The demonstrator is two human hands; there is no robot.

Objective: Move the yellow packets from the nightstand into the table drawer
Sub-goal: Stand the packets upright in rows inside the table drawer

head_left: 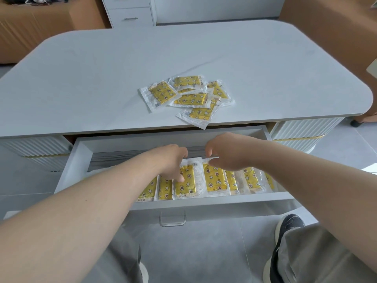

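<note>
Several yellow packets point(189, 94) in clear wrappers lie in a loose pile on the white table top point(102, 68), one hanging over the front edge. Below it the white drawer point(204, 203) stands pulled out, with a row of yellow packets point(251, 179) standing side by side inside. My left hand point(169, 162) reaches into the drawer, its thumb and fingers pinching one upright packet point(186, 182). My right hand point(222, 152) is beside it, fingers curled on the top edge of the neighbouring packet point(214, 178).
A metal handle point(172, 220) hangs on the drawer front. Ribbed white cabinet sides point(302, 129) flank the drawer. A white chest of drawers point(130, 11) stands behind the table, brown furniture at both far sides. My knees and a dark shoe point(285, 227) are on the grey floor.
</note>
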